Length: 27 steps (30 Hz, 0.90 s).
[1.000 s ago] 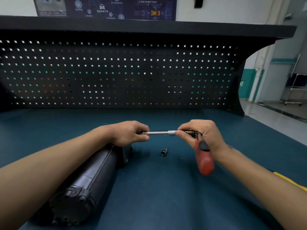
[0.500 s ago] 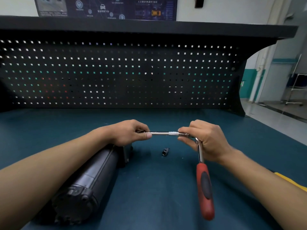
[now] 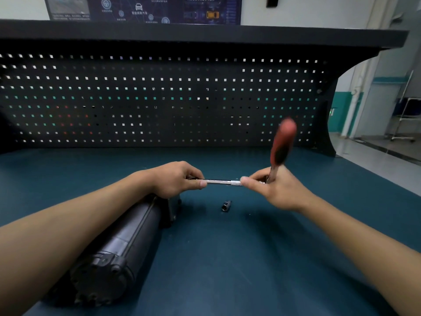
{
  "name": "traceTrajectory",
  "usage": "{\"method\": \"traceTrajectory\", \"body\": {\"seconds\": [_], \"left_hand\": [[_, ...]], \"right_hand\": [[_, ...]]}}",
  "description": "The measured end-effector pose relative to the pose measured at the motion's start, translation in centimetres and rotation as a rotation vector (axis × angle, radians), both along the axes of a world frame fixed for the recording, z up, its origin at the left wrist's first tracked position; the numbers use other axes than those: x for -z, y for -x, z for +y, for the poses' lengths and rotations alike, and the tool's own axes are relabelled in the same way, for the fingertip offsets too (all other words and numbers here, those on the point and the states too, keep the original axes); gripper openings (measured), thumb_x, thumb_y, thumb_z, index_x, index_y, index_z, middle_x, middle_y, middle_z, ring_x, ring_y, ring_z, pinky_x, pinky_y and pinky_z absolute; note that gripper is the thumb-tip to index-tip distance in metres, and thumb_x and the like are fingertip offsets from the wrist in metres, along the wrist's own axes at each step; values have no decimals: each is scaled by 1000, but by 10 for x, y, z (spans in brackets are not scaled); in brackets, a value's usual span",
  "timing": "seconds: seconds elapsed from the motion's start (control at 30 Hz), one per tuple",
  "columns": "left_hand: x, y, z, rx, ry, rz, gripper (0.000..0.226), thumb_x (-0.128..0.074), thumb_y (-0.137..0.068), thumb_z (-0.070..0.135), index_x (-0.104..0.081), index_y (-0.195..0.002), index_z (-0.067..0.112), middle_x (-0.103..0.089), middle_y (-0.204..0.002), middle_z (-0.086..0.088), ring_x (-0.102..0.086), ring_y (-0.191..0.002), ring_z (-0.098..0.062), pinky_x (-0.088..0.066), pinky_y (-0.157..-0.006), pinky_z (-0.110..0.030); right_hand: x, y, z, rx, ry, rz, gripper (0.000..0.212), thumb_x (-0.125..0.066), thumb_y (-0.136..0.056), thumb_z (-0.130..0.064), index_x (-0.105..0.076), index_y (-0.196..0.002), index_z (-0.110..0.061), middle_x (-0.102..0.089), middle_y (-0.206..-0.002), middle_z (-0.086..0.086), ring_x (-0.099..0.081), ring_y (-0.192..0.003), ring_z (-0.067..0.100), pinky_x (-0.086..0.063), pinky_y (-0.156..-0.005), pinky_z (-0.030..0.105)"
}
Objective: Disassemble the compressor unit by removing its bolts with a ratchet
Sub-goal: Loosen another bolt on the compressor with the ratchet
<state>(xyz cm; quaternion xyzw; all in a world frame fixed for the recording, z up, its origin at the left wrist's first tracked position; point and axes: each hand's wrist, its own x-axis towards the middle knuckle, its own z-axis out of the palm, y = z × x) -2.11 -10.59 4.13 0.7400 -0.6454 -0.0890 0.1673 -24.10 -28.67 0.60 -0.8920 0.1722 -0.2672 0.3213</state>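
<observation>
Item 1: black cylindrical compressor unit (image 3: 129, 240). It lies on its side on the teal-topped desk (image 3: 227, 265), lower-left of view. Long axis runs diagonally: the bolted end cap is nearest the camera at lower left, the far end points up-right toward desk centre. The left forearm crosses above its far end. No tool is in contact w/ the unit.

Item 2: ratchet with red-and-black handle (image 3: 283, 143). It is held clear of the desk, to the right of the unit. The handle points up and leans slightly right, motion-blurred. Its head is hidden inside the right hand (image 3: 275, 190).

Item 3: chrome extension bar (image 3: 219, 182). Long axis approx. horiz., left to right, spanning btwn both hands above the desk. The knurled end is at the right.

Grip, left hand (image 3: 175, 179): fingers curled, thumb and fingertips pinching the bar's left end.

Grip, right hand: thumb and forefinger pinch the knurled end at the ratchet head. How the other fingers lie cannot be told.

Item 4: small dark metal socket (image 3: 226, 205). It lies loose on the desk below the bar, near the unit's far end but apart from it.

Surroundings: black perforated pegboard (image 3: 159, 99) at the desk's rear w/ a black shelf (image 3: 205, 34) above it, and a dark poster (image 3: 141, 8) on the wall behind.
</observation>
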Motion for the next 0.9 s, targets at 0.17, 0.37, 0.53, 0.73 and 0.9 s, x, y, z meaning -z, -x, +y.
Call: {"method": "traceTrajectory", "body": {"seconds": [0.17, 0.37, 0.53, 0.73, 0.9], "left_hand": [[1, 0, -1, -10, 6, -21, 20, -56, -98, 47, -63, -82, 38, -49, -57, 21, -42, -57, -1, -34, -56, -15], [1, 0, -1, -16, 17, -12, 21, -56, -98, 48, -62, -79, 41, -48, -56, 23, -43, -56, 0, -34, -55, -13], [2, 0, 1, -17, 18, 4, 19, -57, -98, 47, -63, -81, 39, -50, -57, 24, -44, -57, 1, -35, -57, -13], [3, -1, 2, -15, 16, 46, 18, -58, -97, 46, -67, -88, 34, -49, -63, 17, -42, -60, -3, -34, -57, -17], [1, 1, 4, -24, 1, 84, 20, -52, -101, 42, -67, -91, 34, -52, -71, 8, -44, -65, -10, -39, -64, -25]], "right_hand": [[-11, -5, 9, 152, -618, 97, 61, -62, -85, -67, -67, -86, -7, -41, -50, 0, -26, -40, 14, -21, -40, 22], [-15, -6, 10, 110, -1091, 186, 63, -51, -93, -64, -71, -90, -4, -31, -47, -6, -18, -32, 7, -17, -36, 19], [-10, -6, 8, 91, -1160, 190, 46, -57, -92, -55, -68, -85, -11, -31, -47, -7, -18, -31, 6, -16, -37, 20], [-3, -5, 8, 123, -879, 97, 36, -69, -88, -51, -68, -91, -15, -43, -48, 0, -25, -36, 9, -22, -37, 20], [4, 0, 8, 67, -314, 3, 36, -74, -86, -48, -72, -70, -16, -50, -50, 0, -40, -45, 11, -33, -44, 18]]}}
